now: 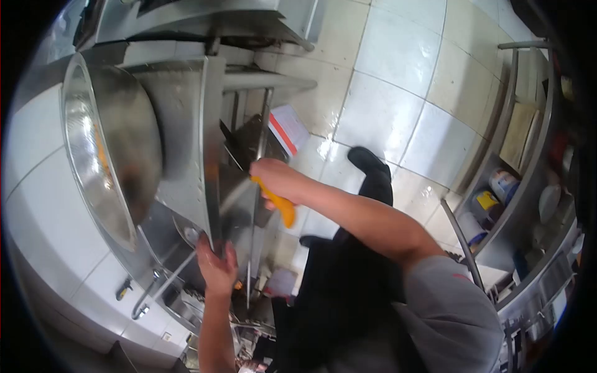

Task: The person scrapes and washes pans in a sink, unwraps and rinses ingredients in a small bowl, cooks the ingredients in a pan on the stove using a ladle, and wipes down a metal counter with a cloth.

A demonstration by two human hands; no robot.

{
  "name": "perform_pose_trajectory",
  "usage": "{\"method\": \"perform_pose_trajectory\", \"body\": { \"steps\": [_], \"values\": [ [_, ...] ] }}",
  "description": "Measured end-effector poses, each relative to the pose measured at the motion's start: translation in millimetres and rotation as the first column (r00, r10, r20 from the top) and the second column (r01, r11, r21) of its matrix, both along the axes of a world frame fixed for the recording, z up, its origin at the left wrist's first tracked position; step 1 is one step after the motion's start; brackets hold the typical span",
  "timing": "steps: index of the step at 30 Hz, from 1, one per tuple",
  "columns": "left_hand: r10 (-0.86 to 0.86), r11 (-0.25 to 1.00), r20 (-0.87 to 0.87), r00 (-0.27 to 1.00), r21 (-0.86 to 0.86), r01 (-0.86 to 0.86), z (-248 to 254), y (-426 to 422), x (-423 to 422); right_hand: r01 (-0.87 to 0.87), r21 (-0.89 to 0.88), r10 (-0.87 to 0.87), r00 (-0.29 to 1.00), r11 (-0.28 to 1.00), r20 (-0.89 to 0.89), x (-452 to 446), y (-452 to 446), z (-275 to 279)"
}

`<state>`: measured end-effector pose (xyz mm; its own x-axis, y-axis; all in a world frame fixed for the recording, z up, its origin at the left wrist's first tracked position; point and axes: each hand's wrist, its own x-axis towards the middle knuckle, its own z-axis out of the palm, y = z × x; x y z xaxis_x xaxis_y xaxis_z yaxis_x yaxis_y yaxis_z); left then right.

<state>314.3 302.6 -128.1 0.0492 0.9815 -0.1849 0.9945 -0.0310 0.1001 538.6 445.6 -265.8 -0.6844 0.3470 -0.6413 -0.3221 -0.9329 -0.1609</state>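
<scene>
My right hand (278, 180) is closed around the orange handle of a knife (286, 211). Its blurred blade points left toward the steel table (180, 137). Beside the table's near edge is my left hand (217, 267), fingers apart and seemingly holding nothing; whether it touches the edge I cannot tell. A large metal bowl (134, 124) stands on the table, tilted in this view, with some orange matter showing inside.
A faucet (158, 280) and sink area lie at lower left by the white tiled wall. Under the table, a white and red box (288, 129) sits near the legs. Shelves (519, 137) with jars and containers line the right side. The tiled floor (385, 93) looks wet.
</scene>
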Motion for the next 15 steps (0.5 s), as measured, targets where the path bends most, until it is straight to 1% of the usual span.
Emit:
{"method": "perform_pose_trajectory", "body": {
  "steps": [2,3,4,5,7,8,10,11,13,14,15],
  "values": [
    [0.051,0.998,0.064,0.997,-0.034,-0.049,-5.3,-4.4,-12.0,-0.038,-0.050,0.038,0.999,0.998,-0.005,-67.9,53.7,-23.8],
    [0.082,0.996,0.088,0.993,-0.034,-0.079,-7.3,-2.3,-10.9,0.013,0.251,-0.002,0.999,0.968,-0.043,-123.1,60.2,-61.8],
    [0.014,0.999,0.056,0.998,-0.051,-0.011,-0.3,9.6,-2.6,-0.008,0.212,0.004,1.000,0.977,0.019,-145.2,78.1,-61.7],
    [0.017,0.999,0.031,0.999,-0.035,-0.016,-2.5,9.2,-4.2,-0.035,0.188,0.019,0.996,0.982,0.086,-162.2,94.3,-59.1],
    [-0.054,0.995,-0.030,0.998,0.083,0.056,-8.4,2.6,-8.5,-0.054,0.231,0.014,0.985,0.971,0.171,-200.7,107.4,-67.8],
    [-0.038,0.992,-0.059,0.998,0.117,0.045,-10.1,4.5,-9.9,-0.063,0.267,0.005,0.977,0.962,0.212,-217.9,109.6,-71.2],
    [-0.129,0.984,0.017,0.992,0.128,0.126,-3.8,15.8,-8.6,-0.092,0.332,0.000,0.963,0.939,0.268,-242.6,114.1,-72.3],
    [-0.105,0.980,-0.020,0.994,0.166,0.107,0.7,15.6,-9.6,-0.109,0.355,0.000,0.956,0.929,0.292,-251.3,113.0,-73.1],
    [-0.087,0.996,0.024,0.996,-0.029,0.088,6.9,15.8,-10.9,-0.143,0.397,0.002,0.942,0.907,0.335,-261.3,111.7,-74.6],
    [-0.077,0.997,0.002,0.997,0.010,0.077,7.5,21.1,-10.2,-0.160,0.412,0.005,0.935,0.897,0.354,-264.0,109.1,-75.3],
    [-0.051,0.998,0.028,0.998,-0.047,0.053,10.8,22.7,-7.5,-0.177,0.431,0.013,0.934,0.885,0.357,-267.0,111.1,-72.4]
  ]
}}
